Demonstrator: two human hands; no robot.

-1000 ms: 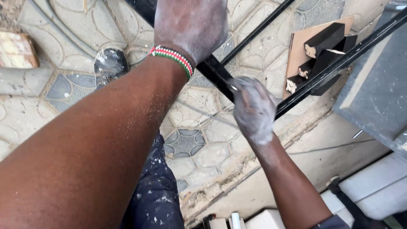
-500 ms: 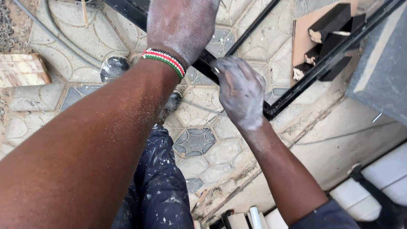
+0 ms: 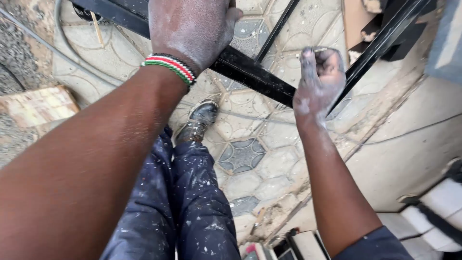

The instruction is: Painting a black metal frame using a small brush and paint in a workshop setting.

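My left hand, dusty and with a beaded band on the wrist, grips a black metal bar that runs from upper left toward the middle. My right hand is closed around a small thin metal piece whose end sticks out above the fingers, right at the spot where the bar meets a second black bar slanting up to the right. A thinner black rod crosses behind them.
Below are my paint-spattered dark trousers and a shoe on patterned paving stones. A brick and a hose lie at left. White blocks sit at lower right, cardboard with dark pieces at upper right.
The view has shifted so the bars sit higher in frame. My right hand has turned from a flat hold on the joint to a raised fist gripping the small metal piece.
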